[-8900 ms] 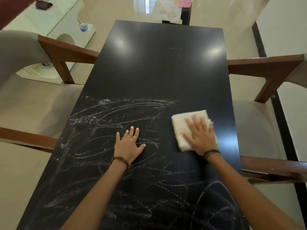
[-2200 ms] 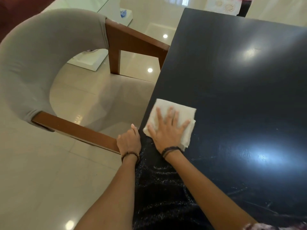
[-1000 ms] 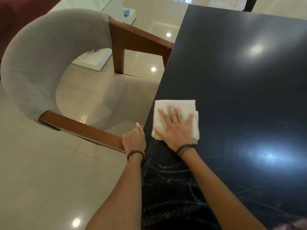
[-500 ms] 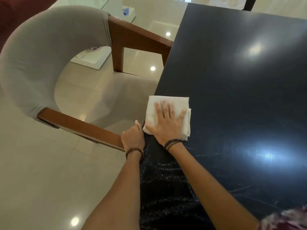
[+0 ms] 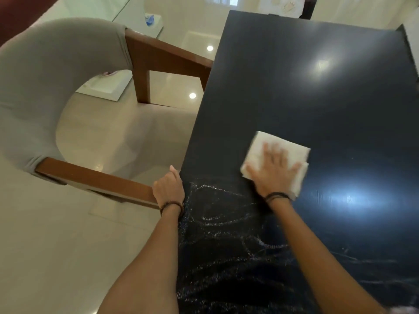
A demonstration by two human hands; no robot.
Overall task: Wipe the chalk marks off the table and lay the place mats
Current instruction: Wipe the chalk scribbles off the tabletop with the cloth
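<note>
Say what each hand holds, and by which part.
The right hand grips nothing: it presses the white cloth flat. The left hand grips the table by its left edge.

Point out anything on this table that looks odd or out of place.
White chalk marks still loop across the near part of the dark table, between the person's arms; the far part looks wiped. The right hand presses a white cloth flat just beyond them, and the left hand grips the table's edge. Nothing else stands out.
</note>
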